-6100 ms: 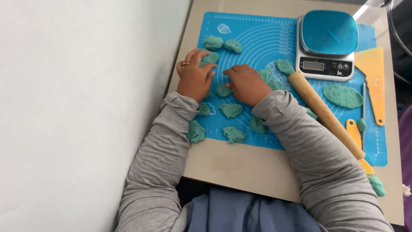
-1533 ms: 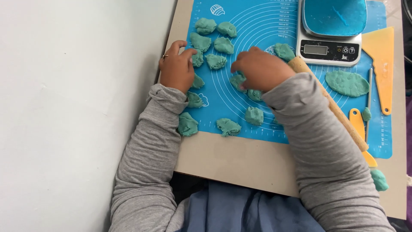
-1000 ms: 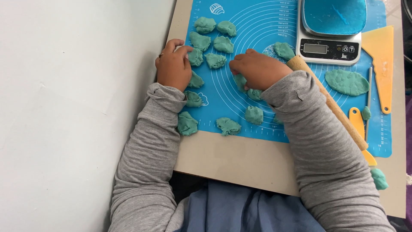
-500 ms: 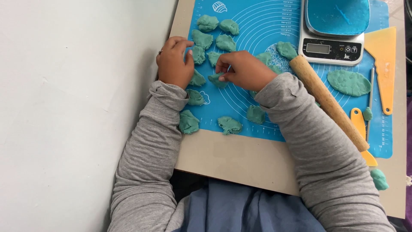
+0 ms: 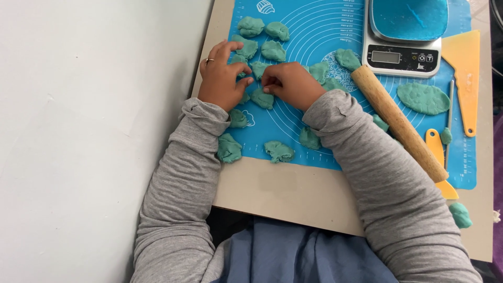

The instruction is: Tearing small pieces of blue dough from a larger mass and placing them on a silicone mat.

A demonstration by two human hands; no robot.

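Several teal dough pieces [image 5: 278, 151] lie scattered on a blue silicone mat [image 5: 309, 31]. My left hand [image 5: 220, 78], with a ring on one finger, rests on the mat's left edge, its fingers over dough pieces and its thumb pointing right. Close beside it, my right hand [image 5: 291, 85] pinches at a small dough piece [image 5: 259, 68] between the two hands, fingertips nearly meeting the left thumb. Whether the left hand also grips that piece I cannot tell. Grey sleeves cover both arms.
A wooden rolling pin [image 5: 398, 121] lies diagonally right of my right arm. A kitchen scale [image 5: 403, 52] with a blue bowl stands at the back. A flattened dough slab [image 5: 423, 98], a yellow scraper [image 5: 466, 68] and yellow tools sit right. A white wall runs along the left.
My right hand has moved left across the mat, from the dough near the rolling pin to meet my left hand. The left hand has stayed at the mat's left edge.
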